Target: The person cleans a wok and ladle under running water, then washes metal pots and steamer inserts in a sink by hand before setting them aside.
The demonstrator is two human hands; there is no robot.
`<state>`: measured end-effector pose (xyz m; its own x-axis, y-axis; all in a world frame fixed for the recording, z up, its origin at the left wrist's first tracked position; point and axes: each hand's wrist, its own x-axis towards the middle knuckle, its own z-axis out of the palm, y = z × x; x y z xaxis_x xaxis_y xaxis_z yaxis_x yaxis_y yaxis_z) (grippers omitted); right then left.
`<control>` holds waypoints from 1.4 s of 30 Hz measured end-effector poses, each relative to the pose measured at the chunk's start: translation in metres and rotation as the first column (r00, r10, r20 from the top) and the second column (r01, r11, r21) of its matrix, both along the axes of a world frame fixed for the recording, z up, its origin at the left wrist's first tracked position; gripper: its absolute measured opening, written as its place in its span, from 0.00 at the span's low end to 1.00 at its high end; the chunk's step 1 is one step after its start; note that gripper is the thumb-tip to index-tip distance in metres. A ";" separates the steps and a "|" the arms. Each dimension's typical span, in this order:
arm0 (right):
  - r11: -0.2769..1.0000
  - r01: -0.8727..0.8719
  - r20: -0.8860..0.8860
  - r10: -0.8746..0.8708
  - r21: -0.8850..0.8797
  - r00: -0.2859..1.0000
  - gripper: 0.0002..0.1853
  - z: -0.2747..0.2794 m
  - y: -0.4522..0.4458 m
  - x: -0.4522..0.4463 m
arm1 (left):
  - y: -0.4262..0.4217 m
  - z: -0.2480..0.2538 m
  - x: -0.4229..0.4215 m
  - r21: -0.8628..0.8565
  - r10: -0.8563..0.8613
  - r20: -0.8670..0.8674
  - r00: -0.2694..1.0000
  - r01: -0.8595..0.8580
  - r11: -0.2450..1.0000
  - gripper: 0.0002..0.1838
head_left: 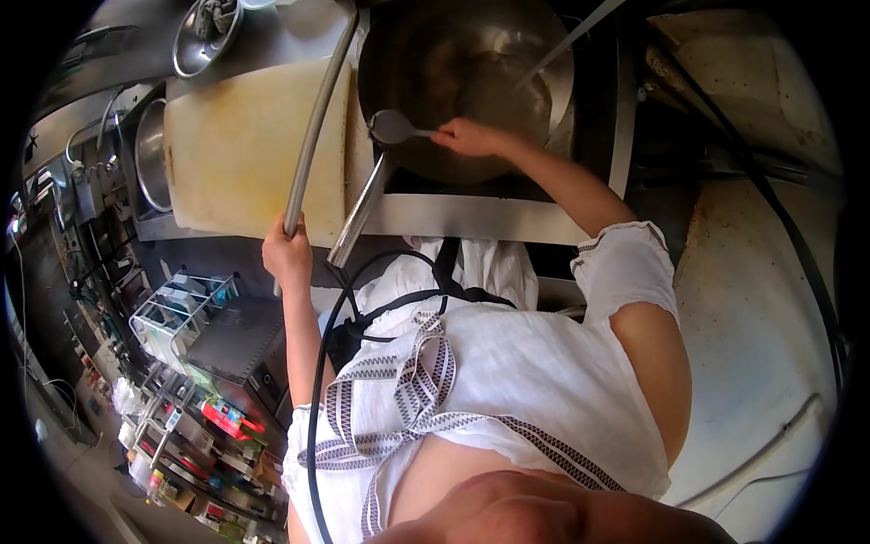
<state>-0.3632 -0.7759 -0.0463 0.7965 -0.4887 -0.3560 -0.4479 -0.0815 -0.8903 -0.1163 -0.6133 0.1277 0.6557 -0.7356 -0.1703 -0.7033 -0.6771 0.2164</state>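
Note:
A large metal wok (pixel 426 54) sits over the stove opening, with a shallow layer of what looks like liquid at its bottom. My right hand (pixel 473 138) is closed on the short visible handle of a ladle (pixel 392 127), whose grey rounded head lies at the wok's near left rim. The wok's ridged metal handle (pixel 358 215) points toward me. My left hand (pixel 288 254) grips the lower part of a long metal pole (pixel 319 118) that slants up past the cutting board. The pole's far end runs out of the top of view.
A thick, pale cutting board (pixel 245 145) lies left of the wok. Beyond it stands a metal bowl (pixel 186 59) with a grey cloth. A thin metal bar (pixel 580 36) reaches into the wok. A black cable (pixel 317 390) hangs before me; shelves (pixel 172 435) stand at lower left.

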 end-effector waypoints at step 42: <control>0.985 -0.011 -0.918 -0.155 -0.170 0.365 0.17 -0.047 -0.085 -0.142 | 0.025 -0.004 -0.009 0.005 -0.029 -0.021 0.999 0.029 1.000 0.12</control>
<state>-0.5056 -0.8608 -0.0931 -0.0355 -0.6302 -0.7756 -0.9915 -0.0751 0.1064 -0.1248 -0.5880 0.1239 0.6305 -0.7530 -0.1881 -0.7178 -0.6579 0.2280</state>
